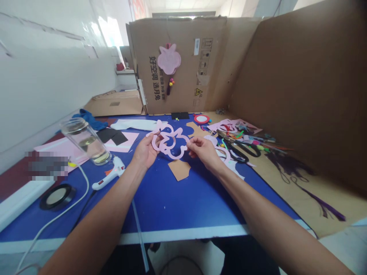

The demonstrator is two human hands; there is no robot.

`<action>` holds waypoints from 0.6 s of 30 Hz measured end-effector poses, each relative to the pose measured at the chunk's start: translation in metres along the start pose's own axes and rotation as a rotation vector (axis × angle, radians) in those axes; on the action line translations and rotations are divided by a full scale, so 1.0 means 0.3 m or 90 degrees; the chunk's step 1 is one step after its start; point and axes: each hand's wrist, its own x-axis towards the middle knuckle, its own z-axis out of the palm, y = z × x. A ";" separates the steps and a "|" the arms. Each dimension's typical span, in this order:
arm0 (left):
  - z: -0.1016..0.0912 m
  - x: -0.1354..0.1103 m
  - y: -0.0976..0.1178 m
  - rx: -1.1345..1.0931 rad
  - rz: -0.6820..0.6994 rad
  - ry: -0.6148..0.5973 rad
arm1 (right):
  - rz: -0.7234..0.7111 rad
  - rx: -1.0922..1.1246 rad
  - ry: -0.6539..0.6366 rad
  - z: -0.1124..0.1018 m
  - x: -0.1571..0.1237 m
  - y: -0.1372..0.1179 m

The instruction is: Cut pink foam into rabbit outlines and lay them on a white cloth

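Note:
Above the blue tabletop (183,206), my left hand (145,152) grips thin pink paper cutout frames (175,156) with wavy outlines and hollow middles. They overlap, so I cannot tell exactly how many there are. My right hand (204,150) pinches the right edge of the nearest frame between thumb and fingers. Just below the cutouts lies a brown paper piece (179,170) with angled edges. Black-handled scissors (239,147) rest on scraps right of my right hand. A white glue gun (110,173) lies left of my left forearm.
A lidded glass jar (89,142) with some liquid stands at left, near black paper (113,136) and a tape roll (57,196). Cardboard walls (183,88) close off the back and right; a pink ornament (169,60) hangs there. A purple tassel (322,202) lies at right.

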 end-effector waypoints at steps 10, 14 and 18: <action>-0.012 0.004 -0.005 -0.013 -0.013 -0.013 | 0.014 0.018 -0.018 -0.002 0.000 -0.003; -0.003 0.002 -0.011 -0.010 -0.010 -0.019 | 0.014 0.026 -0.018 0.000 0.002 0.004; 0.010 -0.001 -0.017 0.003 0.006 -0.024 | 0.014 0.040 -0.013 0.008 0.003 0.011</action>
